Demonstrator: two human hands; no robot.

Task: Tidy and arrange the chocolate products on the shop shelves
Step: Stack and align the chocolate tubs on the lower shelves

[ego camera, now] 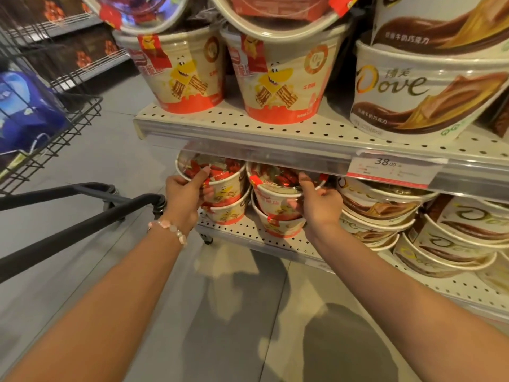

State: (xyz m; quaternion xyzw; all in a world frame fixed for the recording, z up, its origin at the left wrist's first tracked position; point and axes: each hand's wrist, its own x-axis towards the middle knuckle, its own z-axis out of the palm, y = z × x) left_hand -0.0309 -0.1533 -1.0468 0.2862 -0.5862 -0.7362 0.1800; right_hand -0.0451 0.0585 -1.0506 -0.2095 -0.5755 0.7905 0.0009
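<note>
On the lower shelf (248,230), the left hand (184,193) grips one top tub (220,186) and the right hand (319,205) grips the neighbouring tub (275,188). Both tubs are stacked; a tug could topple either pile.

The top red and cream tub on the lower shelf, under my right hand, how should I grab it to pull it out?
Grip the top tub by its rim with the right hand, from the front. The upper shelf overhangs its lid, and Dove tubs crowd its right side, so probably slide it forward.
</note>
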